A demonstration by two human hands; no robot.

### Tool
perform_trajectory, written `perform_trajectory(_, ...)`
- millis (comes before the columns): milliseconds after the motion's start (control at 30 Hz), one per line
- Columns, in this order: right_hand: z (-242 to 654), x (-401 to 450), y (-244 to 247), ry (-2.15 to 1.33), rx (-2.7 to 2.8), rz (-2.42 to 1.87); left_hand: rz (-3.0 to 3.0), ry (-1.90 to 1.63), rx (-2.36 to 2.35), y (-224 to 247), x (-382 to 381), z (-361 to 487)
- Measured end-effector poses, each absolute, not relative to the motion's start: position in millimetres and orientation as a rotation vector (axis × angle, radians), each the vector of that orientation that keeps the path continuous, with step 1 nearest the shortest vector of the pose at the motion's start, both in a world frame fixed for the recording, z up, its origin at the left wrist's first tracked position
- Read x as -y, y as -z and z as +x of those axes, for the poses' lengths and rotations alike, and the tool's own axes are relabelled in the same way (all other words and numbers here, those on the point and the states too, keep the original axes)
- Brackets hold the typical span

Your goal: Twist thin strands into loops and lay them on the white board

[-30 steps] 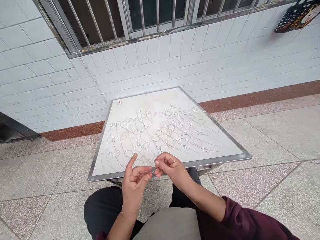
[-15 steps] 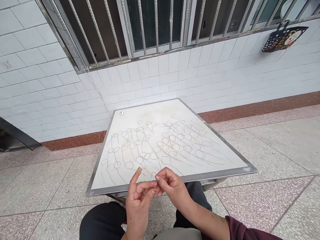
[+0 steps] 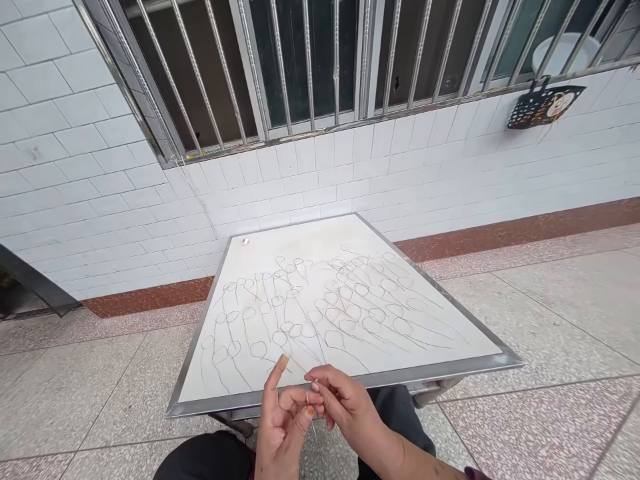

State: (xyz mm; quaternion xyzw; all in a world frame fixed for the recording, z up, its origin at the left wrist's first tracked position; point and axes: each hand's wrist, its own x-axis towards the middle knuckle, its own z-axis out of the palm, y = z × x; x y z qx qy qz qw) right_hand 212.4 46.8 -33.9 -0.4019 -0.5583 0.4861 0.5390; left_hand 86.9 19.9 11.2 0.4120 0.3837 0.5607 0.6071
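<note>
Just past the near edge of a white table (image 3: pixel 270 250) with a grey metal rim, my two hands meet at the fingertips. My left hand (image 3: pixel 287 423) has its index finger raised, while its other fingers and thumb close on a thin pale wire (image 3: pixel 315 432) that hangs below them. My right hand (image 3: pixel 340 403) pinches the upper part of the same wire between thumb and index finger. Many thin wires with looped ends (image 3: pixel 284 338) lie spread in rows across the tabletop, their tails pointing mostly toward me.
A small red and white object (image 3: pixel 245 242) sits at the table's far left corner. Behind the table stands a white tiled wall (image 3: pixel 300 180) with a barred window. A dark patterned bag (image 3: pixel 543 107) hangs from the bars at right. My knees are under the near edge.
The view has tilted up a little, so table and hands appear lower. My right fingertips have shifted slightly, and the wire's loop no longer stands up above them; a tail now shows below.
</note>
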Motion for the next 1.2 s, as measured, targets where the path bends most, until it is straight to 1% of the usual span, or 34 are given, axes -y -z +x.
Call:
perform_trajectory(133, 213, -45, 36, -1.016, 1.393, -0.939, 0.935, -1.311, -0.865, -1, -21, 85)
perform_trajectory(267, 217, -41, 31, -0.93, 1.441, -0.931, 0.967, -1.284, -0.826, -2, -19, 83)
perform_trajectory(533, 221, -41, 22, -1.101, 1.399, -0.936, 1.025, -1.261, -0.906, -8, -17, 79)
perform_trajectory(1000, 228, -50, 6, -0.828, 1.563, -0.924, 1.073, -1.14, -0.85, -10, -17, 80)
perform_trajectory(1200, 220, -49, 4, -0.85, 1.538, -0.95, 1.058, -1.253, -0.857, -8, -14, 79)
